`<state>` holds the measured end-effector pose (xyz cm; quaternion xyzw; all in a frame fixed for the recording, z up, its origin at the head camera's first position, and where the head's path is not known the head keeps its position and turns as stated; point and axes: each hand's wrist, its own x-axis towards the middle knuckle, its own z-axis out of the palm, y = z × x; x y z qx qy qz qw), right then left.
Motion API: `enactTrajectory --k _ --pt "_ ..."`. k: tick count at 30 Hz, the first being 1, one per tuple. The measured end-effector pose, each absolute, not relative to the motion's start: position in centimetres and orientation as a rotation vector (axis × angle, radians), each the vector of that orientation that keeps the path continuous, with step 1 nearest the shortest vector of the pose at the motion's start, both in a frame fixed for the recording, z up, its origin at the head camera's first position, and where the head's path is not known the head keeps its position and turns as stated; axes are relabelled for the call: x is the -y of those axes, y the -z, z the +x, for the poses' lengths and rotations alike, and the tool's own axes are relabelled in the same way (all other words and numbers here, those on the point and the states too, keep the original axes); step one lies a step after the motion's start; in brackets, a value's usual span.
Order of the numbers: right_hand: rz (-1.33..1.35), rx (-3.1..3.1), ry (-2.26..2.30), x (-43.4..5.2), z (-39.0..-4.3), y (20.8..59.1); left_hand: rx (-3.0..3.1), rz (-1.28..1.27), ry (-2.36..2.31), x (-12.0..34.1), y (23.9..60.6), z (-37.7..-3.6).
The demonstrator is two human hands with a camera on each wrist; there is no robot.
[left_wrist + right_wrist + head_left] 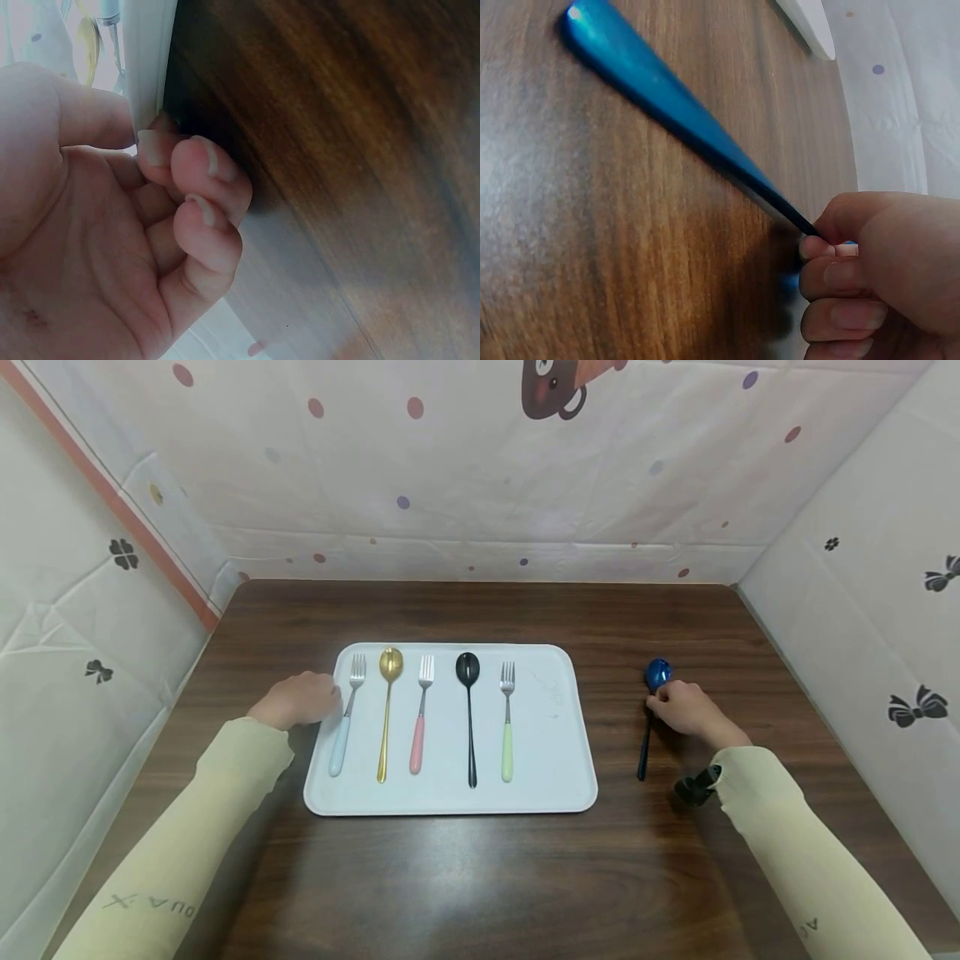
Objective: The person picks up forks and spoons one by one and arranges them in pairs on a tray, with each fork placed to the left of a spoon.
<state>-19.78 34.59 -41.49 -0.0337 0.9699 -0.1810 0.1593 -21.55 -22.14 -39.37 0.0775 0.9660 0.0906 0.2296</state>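
Note:
A blue spoon [657, 673] lies to the right of the tray, bowl pointing away. My right hand [684, 707] pinches it near the neck between thumb and fingertips; its blue handle [664, 97] runs off toward the upper left in the right wrist view. On the other side, my left hand [306, 697] grips the left edge of a white tray [555, 727], thumb at the rim and fingers curled against it. In the tray lie a blue-handled fork [340, 747], a gold spoon [386, 727], a pink-handled fork [417, 745], a black spoon [470, 727] and a green-handled fork [507, 752], side by side.
The brown wooden table [450, 877] carries everything. A patterned white cloth [480, 468] rises behind it, and similar cloth walls [847, 635] stand at the left and right. A black band [697, 785] sits at my right wrist.

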Motion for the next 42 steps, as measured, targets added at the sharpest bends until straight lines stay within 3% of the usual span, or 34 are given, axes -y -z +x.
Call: enactTrajectory --k 15,42 --pt "-0.153 -2.748 0.523 -33.6 -20.1 40.8 -2.662 0.207 -0.262 22.1 39.7 -21.7" --pt "-0.243 -2.746 0.626 -27.4 -20.7 38.3 -2.702 0.217 -0.273 22.3 40.0 -21.6"
